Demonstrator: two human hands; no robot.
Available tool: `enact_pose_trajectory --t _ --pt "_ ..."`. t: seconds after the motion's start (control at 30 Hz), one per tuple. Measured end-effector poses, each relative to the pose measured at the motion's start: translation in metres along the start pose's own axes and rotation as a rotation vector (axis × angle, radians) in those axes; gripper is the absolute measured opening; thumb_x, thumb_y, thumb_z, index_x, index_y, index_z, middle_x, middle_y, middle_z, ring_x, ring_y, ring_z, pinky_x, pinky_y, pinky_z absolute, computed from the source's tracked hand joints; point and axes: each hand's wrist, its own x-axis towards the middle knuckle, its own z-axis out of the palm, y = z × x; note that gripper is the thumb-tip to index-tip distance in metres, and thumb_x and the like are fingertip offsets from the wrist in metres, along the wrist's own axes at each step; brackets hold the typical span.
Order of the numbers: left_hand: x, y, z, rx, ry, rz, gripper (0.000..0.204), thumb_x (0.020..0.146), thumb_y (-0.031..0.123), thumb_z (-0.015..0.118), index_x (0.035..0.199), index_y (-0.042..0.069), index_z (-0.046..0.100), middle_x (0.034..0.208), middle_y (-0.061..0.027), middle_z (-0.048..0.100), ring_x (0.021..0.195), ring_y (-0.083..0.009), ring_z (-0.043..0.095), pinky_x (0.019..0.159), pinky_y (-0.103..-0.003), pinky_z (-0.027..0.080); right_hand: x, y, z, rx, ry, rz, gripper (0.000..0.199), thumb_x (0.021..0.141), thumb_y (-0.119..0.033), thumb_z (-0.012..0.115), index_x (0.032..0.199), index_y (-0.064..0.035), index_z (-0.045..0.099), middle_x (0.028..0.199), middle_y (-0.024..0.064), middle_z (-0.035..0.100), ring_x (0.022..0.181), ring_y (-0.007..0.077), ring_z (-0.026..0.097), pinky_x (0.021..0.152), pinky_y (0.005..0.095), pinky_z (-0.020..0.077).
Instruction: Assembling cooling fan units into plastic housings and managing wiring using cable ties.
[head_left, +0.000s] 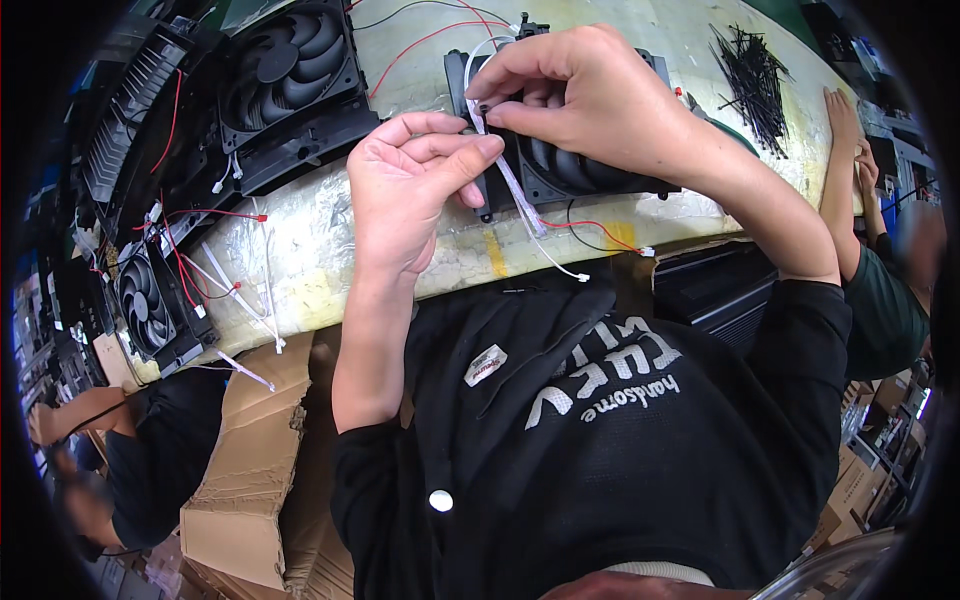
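Observation:
Over a black fan assembly (565, 170) on the bench, both my hands meet at a white sleeved cable (520, 200). My left hand (405, 185) is closed, its thumb and fingertips pinching near the cable's middle. My right hand (600, 100) pinches just above, beside a small black piece that looks like a cable tie's head (484, 109); the fingers partly hide it. Below my hands the cable hangs past the bench edge and ends in a small white connector (583, 277). A red and black wire pair (600, 232) with a white plug trails to the right.
A heap of black cable ties (752, 95) lies at the right. More fan units (280, 85) and a smaller fan (146, 300) stand at the left. Cardboard (245, 460) leans below the bench edge. Co-workers' arms (840, 170) show at both sides.

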Motion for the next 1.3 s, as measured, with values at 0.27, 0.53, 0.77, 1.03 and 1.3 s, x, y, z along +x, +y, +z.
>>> enact_pose_trajectory --t 0.27,0.53,0.77,1.03,1.3 --pt "0.001 -0.001 0.0 -0.004 0.004 0.005 0.026 0.078 -0.005 0.077 0.096 -0.007 0.059 0.082 -0.0158 0.071 0.055 -0.0118 0.062 0.047 -0.022 0.05 -0.001 0.001 0.003 0.03 0.041 -0.001 0.017 0.084 -0.003 0.07 0.101 -0.0006 0.071 0.085 0.0086 0.073 0.078 0.0122 0.07 0.069 0.0239 0.055" --pt "0.001 -0.003 0.0 -0.01 0.002 0.045 0.028 0.077 -0.004 0.078 0.098 -0.007 0.059 0.084 -0.0165 0.072 0.056 -0.0114 0.063 0.048 -0.022 0.05 -0.001 0.002 -0.003 -0.131 0.005 -0.156 0.015 0.084 -0.003 0.07 0.098 -0.0002 0.073 0.09 0.0099 0.074 0.081 0.0152 0.071 0.073 0.0252 0.0551" --pt "0.002 -0.004 -0.002 0.017 -0.011 0.066 0.031 0.077 -0.003 0.078 0.1 -0.009 0.058 0.085 -0.0178 0.072 0.059 -0.0118 0.065 0.049 -0.021 0.051 0.016 -0.01 -0.022 0.168 -0.218 0.056 0.014 0.085 -0.004 0.064 0.091 0.0067 0.071 0.075 0.0168 0.07 0.066 0.0175 0.065 0.063 0.03 0.0516" --pt "0.005 -0.004 -0.004 0.195 -0.075 0.166 0.029 0.077 -0.008 0.077 0.101 -0.008 0.06 0.087 -0.0188 0.072 0.066 -0.0139 0.068 0.051 -0.02 0.051 0.028 -0.04 -0.035 0.255 -0.317 0.349 0.024 0.078 0.002 0.071 0.098 0.0045 0.059 0.075 0.0086 0.07 0.067 0.0076 0.062 0.064 0.0215 0.0504" --pt "-0.002 -0.004 -0.001 0.24 -0.095 0.201 0.021 0.077 -0.003 0.079 0.095 -0.008 0.069 0.082 -0.0131 0.072 0.064 -0.0075 0.065 0.054 -0.018 0.05 0.011 -0.03 -0.024 0.317 -0.326 0.371 0.044 0.083 0.004 0.066 0.119 0.0027 0.042 0.081 0.0088 0.064 0.072 0.0091 0.061 0.061 0.022 0.0487"
